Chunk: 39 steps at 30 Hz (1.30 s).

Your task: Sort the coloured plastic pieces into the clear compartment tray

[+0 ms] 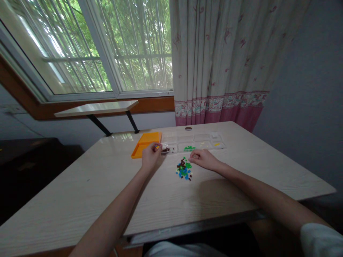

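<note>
Lying midway between the side edges of the worktop [166,207], a loose pile of small pieces [184,173] mixes blue, green, dark brown and pale yellow. Just beside it, toward the right edge, the right hand [204,159] has its fingers curled inward; whether they pinch anything, I cannot tell. Toward the left edge, the left hand [150,156] bends its fingers beside a clear divided tray [185,139]; its grip cannot be made out either. Nearer-row compartments hold brown pieces [166,150], green pieces [189,148] and, rightmost, yellow pieces [217,144]. An orange case [150,137] sits left of the tray, partly behind the left hand. Near the far edge lies a dark round object [188,128]; beyond hangs a flowered curtain [227,53].
</note>
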Each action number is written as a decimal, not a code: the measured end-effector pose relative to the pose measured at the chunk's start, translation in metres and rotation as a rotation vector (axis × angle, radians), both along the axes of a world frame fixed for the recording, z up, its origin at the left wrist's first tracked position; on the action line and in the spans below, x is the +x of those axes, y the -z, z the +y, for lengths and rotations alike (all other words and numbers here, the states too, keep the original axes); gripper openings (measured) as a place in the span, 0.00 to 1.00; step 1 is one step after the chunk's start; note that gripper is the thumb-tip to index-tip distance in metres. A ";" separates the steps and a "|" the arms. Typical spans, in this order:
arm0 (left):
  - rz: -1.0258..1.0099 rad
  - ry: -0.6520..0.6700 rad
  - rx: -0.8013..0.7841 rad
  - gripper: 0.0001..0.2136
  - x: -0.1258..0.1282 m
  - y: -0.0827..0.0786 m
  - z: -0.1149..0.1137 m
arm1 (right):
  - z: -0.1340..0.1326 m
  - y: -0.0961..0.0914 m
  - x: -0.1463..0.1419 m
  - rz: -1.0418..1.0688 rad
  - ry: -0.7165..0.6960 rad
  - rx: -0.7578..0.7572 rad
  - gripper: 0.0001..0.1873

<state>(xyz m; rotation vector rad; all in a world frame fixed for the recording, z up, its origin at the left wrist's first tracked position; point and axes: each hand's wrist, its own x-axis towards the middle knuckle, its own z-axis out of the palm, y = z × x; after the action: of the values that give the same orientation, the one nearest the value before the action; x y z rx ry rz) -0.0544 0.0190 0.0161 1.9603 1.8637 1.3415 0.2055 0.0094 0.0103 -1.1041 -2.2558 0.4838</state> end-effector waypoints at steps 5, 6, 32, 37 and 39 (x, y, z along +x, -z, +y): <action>-0.018 0.447 -0.159 0.12 0.041 0.007 -0.019 | -0.006 -0.003 -0.008 0.162 0.031 -0.025 0.14; -0.011 0.514 -0.204 0.12 0.047 0.008 -0.023 | -0.007 -0.003 -0.009 0.182 0.043 -0.021 0.14; -0.145 0.591 -0.249 0.12 0.062 0.006 -0.033 | -0.011 0.004 -0.014 0.247 -0.058 -0.098 0.17; -0.165 0.602 -0.266 0.13 0.063 0.006 -0.033 | -0.012 0.004 -0.015 0.248 -0.034 -0.046 0.15; -0.169 0.603 -0.277 0.13 0.063 0.007 -0.033 | -0.012 0.004 -0.015 0.245 -0.030 -0.031 0.14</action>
<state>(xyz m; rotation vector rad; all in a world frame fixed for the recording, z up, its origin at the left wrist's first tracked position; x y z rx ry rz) 0.0089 -0.0137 0.0095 1.9571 1.1619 0.9681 0.1903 -0.0024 0.0060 -0.9700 -2.0589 0.6324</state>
